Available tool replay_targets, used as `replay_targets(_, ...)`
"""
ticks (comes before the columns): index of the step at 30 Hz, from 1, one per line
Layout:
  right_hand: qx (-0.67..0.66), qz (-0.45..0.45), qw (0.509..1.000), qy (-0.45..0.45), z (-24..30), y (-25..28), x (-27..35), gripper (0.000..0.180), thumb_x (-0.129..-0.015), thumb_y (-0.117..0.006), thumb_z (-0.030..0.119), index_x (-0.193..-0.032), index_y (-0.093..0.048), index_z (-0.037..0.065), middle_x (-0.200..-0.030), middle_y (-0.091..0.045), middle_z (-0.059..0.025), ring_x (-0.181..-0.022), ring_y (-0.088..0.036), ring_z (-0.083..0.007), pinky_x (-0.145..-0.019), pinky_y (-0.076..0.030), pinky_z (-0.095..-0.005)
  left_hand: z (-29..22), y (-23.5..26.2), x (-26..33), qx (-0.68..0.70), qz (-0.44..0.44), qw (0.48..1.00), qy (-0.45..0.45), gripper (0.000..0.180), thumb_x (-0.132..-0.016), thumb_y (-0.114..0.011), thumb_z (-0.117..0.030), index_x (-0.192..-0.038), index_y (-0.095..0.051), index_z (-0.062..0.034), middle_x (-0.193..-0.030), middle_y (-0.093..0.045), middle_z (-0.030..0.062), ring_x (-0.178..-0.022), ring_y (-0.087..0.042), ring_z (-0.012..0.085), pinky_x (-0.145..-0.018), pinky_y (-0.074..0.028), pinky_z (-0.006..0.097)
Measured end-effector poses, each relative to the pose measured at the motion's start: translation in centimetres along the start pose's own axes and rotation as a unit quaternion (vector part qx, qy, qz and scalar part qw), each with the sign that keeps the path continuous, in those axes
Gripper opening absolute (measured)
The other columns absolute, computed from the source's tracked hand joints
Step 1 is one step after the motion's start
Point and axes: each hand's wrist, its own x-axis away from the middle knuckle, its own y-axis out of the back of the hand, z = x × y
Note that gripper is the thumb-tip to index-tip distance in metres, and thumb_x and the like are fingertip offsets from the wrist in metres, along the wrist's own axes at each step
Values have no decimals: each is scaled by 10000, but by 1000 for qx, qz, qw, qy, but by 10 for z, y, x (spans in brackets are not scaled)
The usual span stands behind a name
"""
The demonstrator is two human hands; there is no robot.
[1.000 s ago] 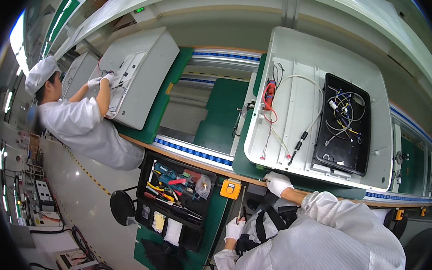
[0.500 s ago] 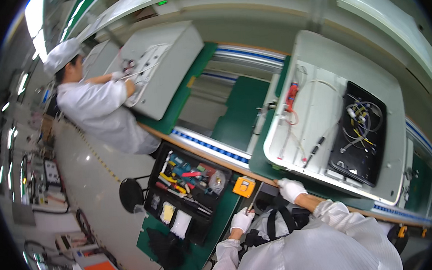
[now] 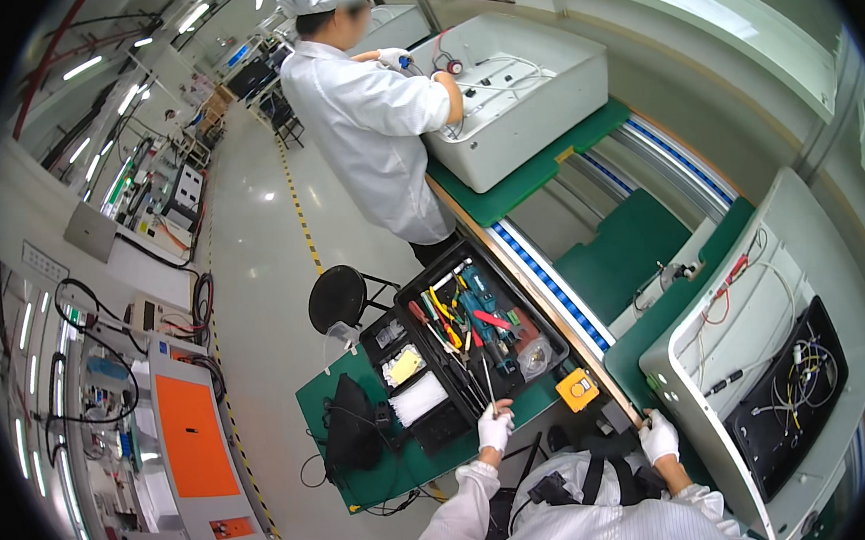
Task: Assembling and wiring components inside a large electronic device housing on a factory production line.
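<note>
My left hand [image 3: 496, 428], in a white glove with bare fingertips, is closed around a slim metallic tool [image 3: 489, 374]. The tool points up over the near edge of a black toolbox [image 3: 443, 420]; its tip's kind is too small to tell. My right hand [image 3: 658, 437], also gloved, lies with its fingers curled at the wooden bench edge [image 3: 617, 394], beside a large white casing [image 3: 694, 347]. Inside that casing are a black panel [image 3: 766, 447] with bundled wires [image 3: 803, 376] and a red-handled item [image 3: 736, 269].
A yellow tape measure [image 3: 577, 390] sits right of the toolbox, on the green table [image 3: 325, 388]. Pliers and a teal power tool [image 3: 477, 297] lie in the box. A co-worker [image 3: 367, 124] handles wires in another white casing [image 3: 543, 127]. A black stool [image 3: 337, 297] stands left.
The view has swung left, so the benches and co-worker appear farther right. My left hand has come to the toolbox's near edge with the slim tool. My right hand stays at the bench edge.
</note>
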Motion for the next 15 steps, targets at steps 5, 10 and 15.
replay_targets(5,6,11,1000,-21,-8,6,6,177,-760,-543,116,-924,-591,69,-765,-612,-166,-729,-600,-344,-661,-470,-416,-26,-3,-63,30,-78,996,40,171,-781,-542,3,-897,-644,-70,-611,-559,13,-370,-376,66,-330,-261,228)
replay_targets(10,-27,38,997,-69,-22,6,15,80,-754,-596,103,-814,-611,54,-759,-630,-155,-710,-622,-297,-666,-484,-360,6,-8,-98,-90,-117,988,36,86,-769,-583,-53,-813,-654,-73,-576,-561,18,-449,-486,112,-412,-353,266)
replay_targets(15,-104,58,985,-127,-18,11,15,90,-751,-588,114,-792,-624,43,-694,-642,-125,-643,-635,-214,-620,-492,-317,26,-7,-112,-116,-121,986,-3,57,-767,-606,-86,-762,-654,-57,-578,-571,26,-487,-517,112,-446,-391,276)
